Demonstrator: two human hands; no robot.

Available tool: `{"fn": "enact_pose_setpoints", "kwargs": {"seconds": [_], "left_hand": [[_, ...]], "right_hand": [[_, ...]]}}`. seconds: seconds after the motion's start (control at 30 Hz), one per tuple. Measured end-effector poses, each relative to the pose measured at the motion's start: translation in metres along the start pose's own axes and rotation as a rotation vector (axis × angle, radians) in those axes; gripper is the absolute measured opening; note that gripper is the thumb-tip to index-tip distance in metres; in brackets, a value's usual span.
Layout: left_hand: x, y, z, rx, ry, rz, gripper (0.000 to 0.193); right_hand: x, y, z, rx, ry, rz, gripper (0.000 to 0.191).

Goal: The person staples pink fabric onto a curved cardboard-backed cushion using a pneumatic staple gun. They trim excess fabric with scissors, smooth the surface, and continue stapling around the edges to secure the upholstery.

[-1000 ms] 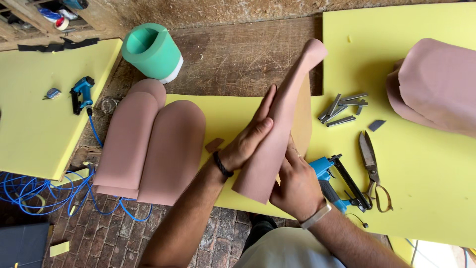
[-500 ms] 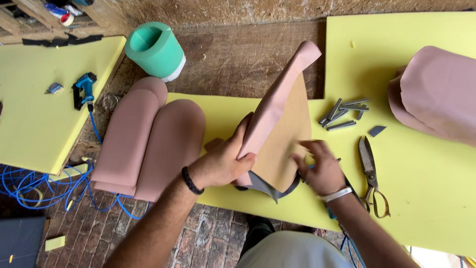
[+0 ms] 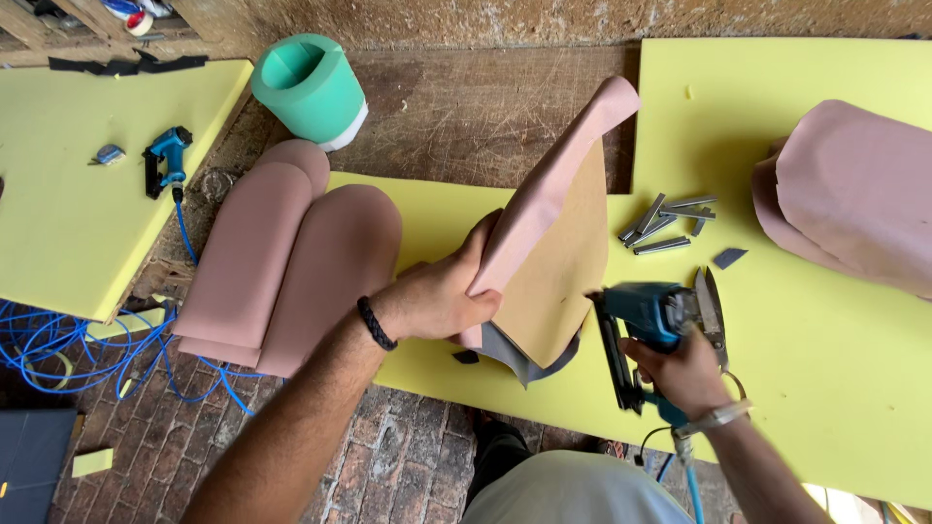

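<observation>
My left hand (image 3: 442, 296) grips the edge of a long pink upholstered panel (image 3: 558, 180), tilted up so its brown board back (image 3: 553, 277) faces me, with loose pink and grey fabric at its lower end. My right hand (image 3: 684, 374) holds a blue pneumatic staple gun (image 3: 641, 325) just right of the panel's lower edge, over the yellow foam sheet (image 3: 825, 330). A blue air hose runs down from the gun past my wrist.
Two finished pink rounded panels (image 3: 291, 262) lie to the left. Staple strips (image 3: 665, 225) and scissors (image 3: 711, 306) rest on the foam. More pink-covered pieces (image 3: 854, 194) sit at right. A green foam roll (image 3: 309, 87), a second blue stapler (image 3: 165, 155) and coiled blue hose (image 3: 58, 340) are at left.
My right hand has let go of the panel's lower edge and taken up the blue staple gun. My left hand has turned the panel further, showing more of its board back.
</observation>
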State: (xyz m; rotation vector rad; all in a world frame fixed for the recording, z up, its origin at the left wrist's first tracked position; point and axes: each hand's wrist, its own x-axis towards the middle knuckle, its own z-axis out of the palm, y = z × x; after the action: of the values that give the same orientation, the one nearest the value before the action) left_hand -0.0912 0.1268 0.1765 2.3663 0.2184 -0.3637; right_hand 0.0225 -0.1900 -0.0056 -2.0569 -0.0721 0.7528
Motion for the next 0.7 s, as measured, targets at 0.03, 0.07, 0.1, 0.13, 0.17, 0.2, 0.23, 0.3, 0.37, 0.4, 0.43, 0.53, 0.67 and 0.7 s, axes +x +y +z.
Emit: {"fn": "enact_pose_setpoints", "kwargs": {"seconds": [0.03,0.07,0.1,0.13,0.17,0.2,0.23,0.3,0.37,0.4,0.43,0.53,0.67,0.7], "left_hand": [[0.000,0.001,-0.001,-0.012,-0.035,-0.049,0.097],[-0.001,0.002,-0.002,-0.017,-0.068,-0.094,0.098],[0.000,0.004,-0.003,0.006,-0.037,-0.005,0.099],[0.001,0.005,-0.003,0.023,-0.011,0.088,0.100],[0.002,0.007,-0.002,0.039,0.009,0.180,0.101],[0.003,0.009,-0.001,0.050,0.006,0.178,0.101],[0.004,0.010,0.000,0.063,0.003,0.176,0.101],[0.006,0.011,0.001,0.065,-0.029,0.100,0.101],[0.005,0.010,0.003,0.036,-0.100,-0.053,0.102],[0.003,0.008,0.004,0.051,-0.076,0.006,0.104],[0.002,0.005,0.004,0.066,-0.052,0.066,0.106],[0.005,-0.006,0.002,0.050,0.109,0.480,0.116],[0.055,-0.012,-0.001,-0.897,0.000,0.551,0.109],[0.069,-0.014,0.000,-0.926,0.012,0.512,0.103]], "right_hand": [[-0.019,-0.019,-0.010,-0.017,-0.017,-0.043,0.034],[-0.036,-0.038,-0.017,0.057,-0.037,-0.253,0.038],[-0.052,-0.055,-0.022,0.130,-0.056,-0.464,0.042],[-0.064,-0.072,-0.023,0.197,-0.076,-0.669,0.048],[-0.072,-0.087,-0.021,0.169,-0.098,-0.694,0.044],[-0.077,-0.100,-0.019,0.142,-0.121,-0.717,0.041],[-0.082,-0.109,-0.018,0.116,-0.145,-0.742,0.038],[-0.084,-0.121,-0.017,0.076,-0.143,-0.760,0.039],[-0.084,-0.124,-0.016,0.056,-0.124,-0.757,0.040],[-0.083,-0.123,-0.017,0.055,-0.105,-0.747,0.041],[-0.083,-0.121,-0.019,0.053,-0.084,-0.736,0.041],[-0.078,-0.120,-0.028,0.069,-0.083,-0.588,0.041],[-0.068,-0.130,-0.039,0.093,-0.025,-0.505,0.039],[-0.065,-0.135,-0.039,0.077,-0.019,-0.475,0.035]]}}
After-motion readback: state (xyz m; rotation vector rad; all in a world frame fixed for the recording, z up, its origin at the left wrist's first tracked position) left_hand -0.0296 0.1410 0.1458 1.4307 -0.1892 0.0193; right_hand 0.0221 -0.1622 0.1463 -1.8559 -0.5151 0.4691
